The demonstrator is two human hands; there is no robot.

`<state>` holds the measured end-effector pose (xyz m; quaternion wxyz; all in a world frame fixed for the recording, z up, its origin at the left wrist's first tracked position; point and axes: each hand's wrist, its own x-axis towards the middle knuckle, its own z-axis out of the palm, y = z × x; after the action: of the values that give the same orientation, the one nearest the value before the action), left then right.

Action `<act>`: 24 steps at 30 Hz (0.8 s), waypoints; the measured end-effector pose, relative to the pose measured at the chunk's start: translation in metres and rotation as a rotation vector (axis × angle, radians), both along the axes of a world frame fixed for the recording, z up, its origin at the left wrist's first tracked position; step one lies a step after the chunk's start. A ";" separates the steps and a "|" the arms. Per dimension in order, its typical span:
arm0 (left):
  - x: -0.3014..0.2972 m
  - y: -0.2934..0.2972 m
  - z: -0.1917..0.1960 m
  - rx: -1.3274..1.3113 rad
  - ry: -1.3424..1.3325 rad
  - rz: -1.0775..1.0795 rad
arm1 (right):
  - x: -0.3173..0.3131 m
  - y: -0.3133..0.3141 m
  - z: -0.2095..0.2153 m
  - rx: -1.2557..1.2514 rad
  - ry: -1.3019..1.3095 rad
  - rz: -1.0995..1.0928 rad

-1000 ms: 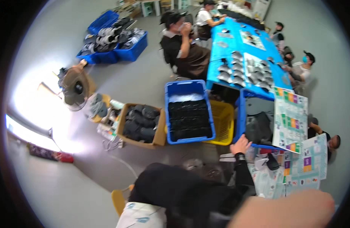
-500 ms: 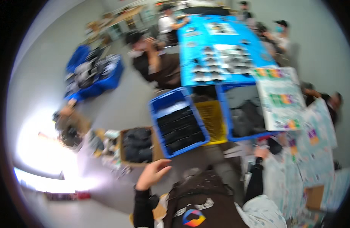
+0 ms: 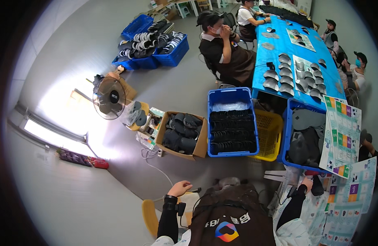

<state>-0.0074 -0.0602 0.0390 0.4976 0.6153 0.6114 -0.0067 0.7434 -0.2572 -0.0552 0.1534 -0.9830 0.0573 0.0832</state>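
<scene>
My left hand (image 3: 180, 188) hangs above my lap, palm down, with loosely bent fingers and nothing visible in it. Close to its fingertips is a small black piece (image 3: 196, 190). On the sheet-covered worktop at my right rests my right hand (image 3: 307, 183), its fingers partly hidden. A dark, curved piece (image 3: 317, 185) lies right against that hand; whether I grip it is unclear. A red object (image 3: 314, 173) shows just beyond. In front stands a blue crate (image 3: 254, 141) with rows of black curved pieces (image 3: 232, 125).
A cardboard box (image 3: 202, 143) of dark pieces, a yellow basket (image 3: 275, 153) and another blue crate (image 3: 284, 143) stand close by. Beyond are a standing fan (image 3: 111, 98), a cable (image 3: 158, 166) on the floor, a blue-covered table (image 3: 261, 61) and seated people, one (image 3: 226, 57) near the crates.
My view has swung, so the crates and table sit farther right, and the blur is gone. My left hand's fingers were more spread before. My right hand stays beside the dark piece.
</scene>
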 end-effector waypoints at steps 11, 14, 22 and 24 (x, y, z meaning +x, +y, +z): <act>0.064 0.033 -0.010 -0.077 -0.202 -0.034 | -0.109 0.011 0.164 0.404 -0.608 0.561; 0.103 0.057 0.001 -0.002 -0.223 -0.180 | -0.143 0.043 0.192 0.561 -0.525 0.675; 0.204 0.071 0.097 0.237 -0.267 -0.384 | -0.147 0.081 0.175 0.677 -0.450 0.550; 0.209 0.066 0.104 0.197 -0.239 -0.411 | -0.134 0.090 0.164 0.760 -0.451 0.456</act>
<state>0.2014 0.0056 0.1433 0.4924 0.7683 0.4082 0.0247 0.6098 -0.1671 0.1085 0.4876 -0.8384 -0.2282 -0.0851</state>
